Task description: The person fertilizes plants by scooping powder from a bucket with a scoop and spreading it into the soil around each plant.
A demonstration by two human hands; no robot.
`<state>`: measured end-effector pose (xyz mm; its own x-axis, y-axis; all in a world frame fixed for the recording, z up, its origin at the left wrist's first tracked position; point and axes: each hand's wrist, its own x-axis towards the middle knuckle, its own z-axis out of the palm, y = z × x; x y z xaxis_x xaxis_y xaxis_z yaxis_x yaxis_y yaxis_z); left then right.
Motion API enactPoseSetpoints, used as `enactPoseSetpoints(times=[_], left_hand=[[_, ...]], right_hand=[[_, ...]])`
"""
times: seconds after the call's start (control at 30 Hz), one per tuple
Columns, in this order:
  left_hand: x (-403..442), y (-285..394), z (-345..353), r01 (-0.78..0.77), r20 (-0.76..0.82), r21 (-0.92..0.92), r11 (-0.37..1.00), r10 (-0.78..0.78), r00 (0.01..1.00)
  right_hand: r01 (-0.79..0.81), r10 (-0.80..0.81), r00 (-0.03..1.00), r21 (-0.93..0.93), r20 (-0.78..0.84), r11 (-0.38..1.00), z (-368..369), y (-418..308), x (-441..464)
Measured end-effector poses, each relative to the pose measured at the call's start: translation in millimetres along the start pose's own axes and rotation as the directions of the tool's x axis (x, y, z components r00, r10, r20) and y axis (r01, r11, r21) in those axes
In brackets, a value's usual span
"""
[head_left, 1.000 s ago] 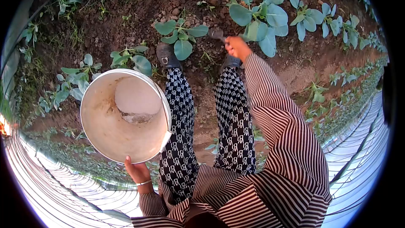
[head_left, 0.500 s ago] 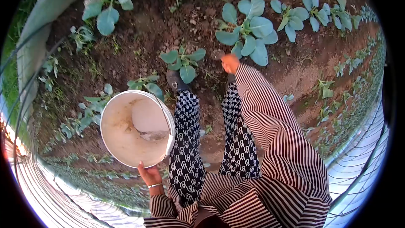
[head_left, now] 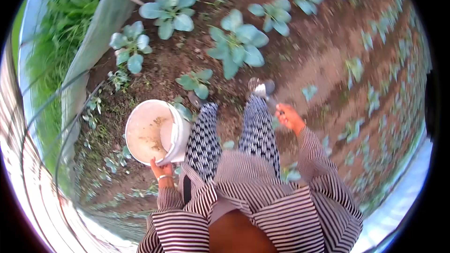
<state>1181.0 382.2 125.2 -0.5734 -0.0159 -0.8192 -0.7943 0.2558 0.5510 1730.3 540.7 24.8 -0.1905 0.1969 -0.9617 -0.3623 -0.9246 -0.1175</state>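
My left hand (head_left: 161, 170) grips the rim of a white bucket (head_left: 143, 133), which tilts so that its inside shows. Brown stains mark the inner wall, and pale material (head_left: 167, 137) lies at one side of the bottom. Off to the right, my right hand (head_left: 291, 118) is closed around the handle of a metal spoon (head_left: 270, 99). The spoon's bowl end is near my right shoe and blurred; whether anything is in it I cannot tell. Just ahead of my feet grows a small leafy plant (head_left: 196, 83), with a larger one (head_left: 238, 43) beyond it.
Brown soil (head_left: 314, 72) lies around my feet, with rows of seedlings (head_left: 355, 69) on the right. More leafy plants (head_left: 171, 13) stand ahead. A pale netting edge (head_left: 101, 33) runs along the left, with tall grass (head_left: 65, 51) behind it and dark curved wires in front.
My right hand has drawn back and to the right with the spoon, away from the plants ahead. The view has shifted, and the bucket stays in my left hand, turned slightly.
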Motion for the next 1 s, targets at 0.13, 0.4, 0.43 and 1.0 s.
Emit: enactPoseSetpoints(times=[0.13,0.4,0.43,1.0], left_hand=[[-31.8,1.3,25.3,0.007,0.087,0.083,0.997,-0.015,0.996],[-104.4,-42.6,156.5,-0.095,0.293,0.301,0.949,0.003,0.956],[-130.3,-60.9,184.0,-0.105,0.294,0.284,0.953,0.018,0.956],[-295.3,-238.9,476.9,-0.213,0.614,0.297,0.931,-0.016,0.789]], right_hand=[[0.173,-0.135,0.978,0.260,-0.158,0.950,-132.1,36.7,-70.6],[0.464,-0.148,0.861,0.630,-0.487,0.623,-295.8,110.6,-183.2],[0.482,-0.135,0.846,0.633,-0.515,0.606,-305.0,113.9,-188.8],[0.562,-0.384,0.827,0.644,-0.411,0.520,-389.9,-136.4,-214.0]])
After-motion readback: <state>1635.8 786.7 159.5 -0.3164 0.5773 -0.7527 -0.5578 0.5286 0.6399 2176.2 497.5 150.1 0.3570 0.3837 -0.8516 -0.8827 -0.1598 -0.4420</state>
